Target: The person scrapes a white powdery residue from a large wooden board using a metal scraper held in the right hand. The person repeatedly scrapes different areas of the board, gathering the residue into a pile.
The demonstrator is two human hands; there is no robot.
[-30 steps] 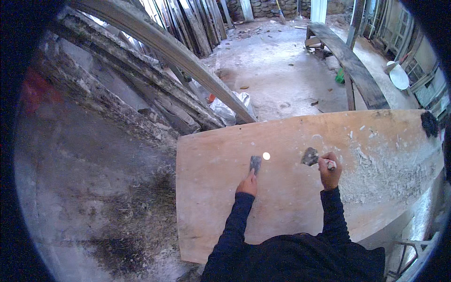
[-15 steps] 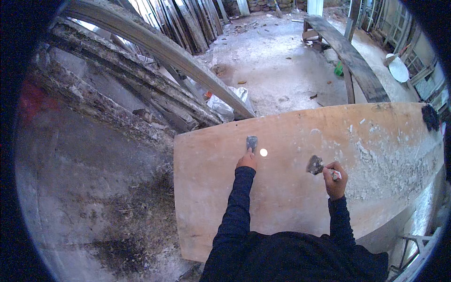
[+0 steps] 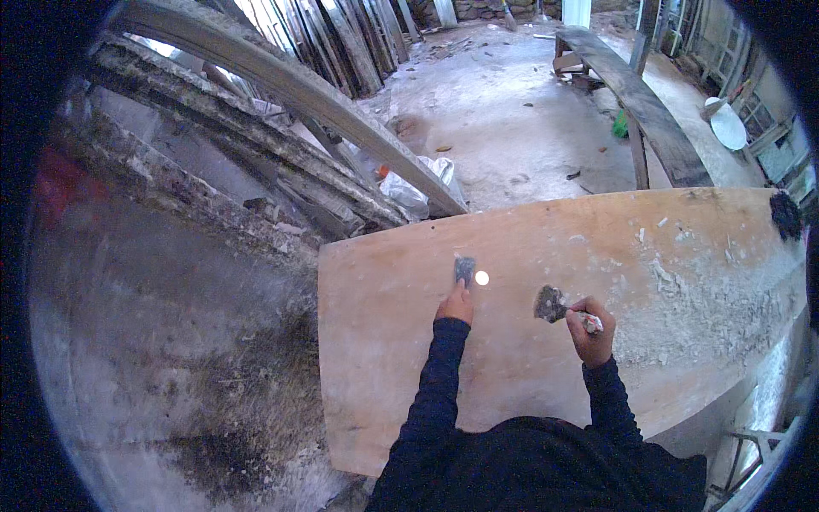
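Observation:
My left hand (image 3: 456,305) is closed on a putty knife with a grey, squarish blade (image 3: 464,269), its index finger laid along the metal. The blade is low over the board's left half, beside a small bright white disc (image 3: 482,278). My right hand (image 3: 591,331) grips a second putty knife by its pale, smeared handle. Its dark, flared blade (image 3: 550,304) carries lighter blotches and points left; whether it touches the surface I cannot tell. Beneath both hands lies a wide tan wooden board (image 3: 384,358). Crumbly whitish flakes (image 3: 708,307) cover much of its right side.
A black, shaggy clump (image 3: 785,215) sits at the board's far right corner. Weathered beams (image 3: 281,81) slant along the left. Beyond the board are a white bag (image 3: 409,194), a dark plank bench (image 3: 636,98) and a white oval piece (image 3: 727,126).
My right hand has shifted left with its putty knife, toward the middle of the board. My left hand has drawn its blade slightly nearer to me. Both grips stay the same.

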